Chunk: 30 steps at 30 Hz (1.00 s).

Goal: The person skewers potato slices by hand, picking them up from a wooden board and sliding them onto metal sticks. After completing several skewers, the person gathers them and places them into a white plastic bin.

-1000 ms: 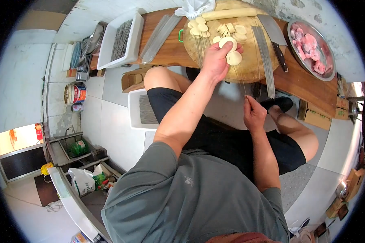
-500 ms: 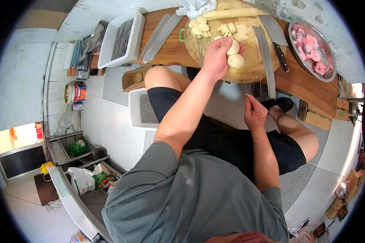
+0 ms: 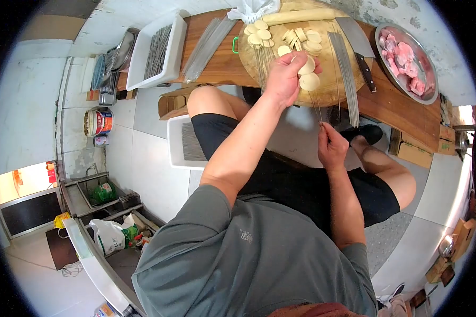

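My left hand (image 3: 286, 79) is closed over the round cutting board, pinching pale round slices (image 3: 309, 81) between thumb and fingers. Thin metal skewers (image 3: 316, 105) run from the lower slice down to my right hand (image 3: 333, 145), whose fingers are closed on their near ends. Other slices, some threaded on skewers (image 3: 262, 66), lie at the board's left. Loose cut pieces (image 3: 295, 37) rest mid-board in front of a long pale roll (image 3: 299, 17). A bundle of flat metal skewers (image 3: 347, 79) overhangs the board's near edge on the right.
A cleaver (image 3: 362, 53) lies at the right of the cutting board (image 3: 328, 68). Beyond it a metal bowl (image 3: 433, 90) holds raw meat. At left stand a white bin (image 3: 177, 50) of skewers and a plastic-wrapped bundle (image 3: 209, 47). Another white bin (image 3: 177, 142) sits on the floor.
My left hand has shifted slightly right and toward me with the slices, uncovering more of a slice behind the thumb. My right hand keeps nearly the same place on the skewers.
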Each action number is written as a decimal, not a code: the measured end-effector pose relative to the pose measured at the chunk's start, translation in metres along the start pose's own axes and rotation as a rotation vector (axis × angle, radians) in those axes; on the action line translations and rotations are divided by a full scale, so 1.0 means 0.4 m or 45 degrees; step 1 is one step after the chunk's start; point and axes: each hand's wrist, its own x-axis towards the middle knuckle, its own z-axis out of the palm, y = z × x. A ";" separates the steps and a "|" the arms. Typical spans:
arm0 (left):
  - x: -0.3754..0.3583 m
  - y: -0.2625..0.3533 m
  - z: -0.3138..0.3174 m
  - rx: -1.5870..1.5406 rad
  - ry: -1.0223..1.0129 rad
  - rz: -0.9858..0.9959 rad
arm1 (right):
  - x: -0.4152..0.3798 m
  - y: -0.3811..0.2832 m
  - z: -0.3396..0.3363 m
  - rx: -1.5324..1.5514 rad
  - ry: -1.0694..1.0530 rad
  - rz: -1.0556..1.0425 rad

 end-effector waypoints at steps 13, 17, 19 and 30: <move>-0.024 -0.066 -0.020 0.058 0.003 -0.127 | 0.007 -0.006 0.006 0.088 -0.028 0.133; -0.027 -0.080 -0.031 0.082 -0.002 -0.162 | 0.004 -0.002 0.009 0.116 -0.069 0.229; -0.026 -0.084 -0.039 0.031 0.036 -0.171 | 0.000 0.005 0.009 0.136 -0.116 0.303; -0.018 -0.071 -0.067 0.031 0.107 -0.147 | -0.013 0.011 0.033 0.325 -0.407 0.686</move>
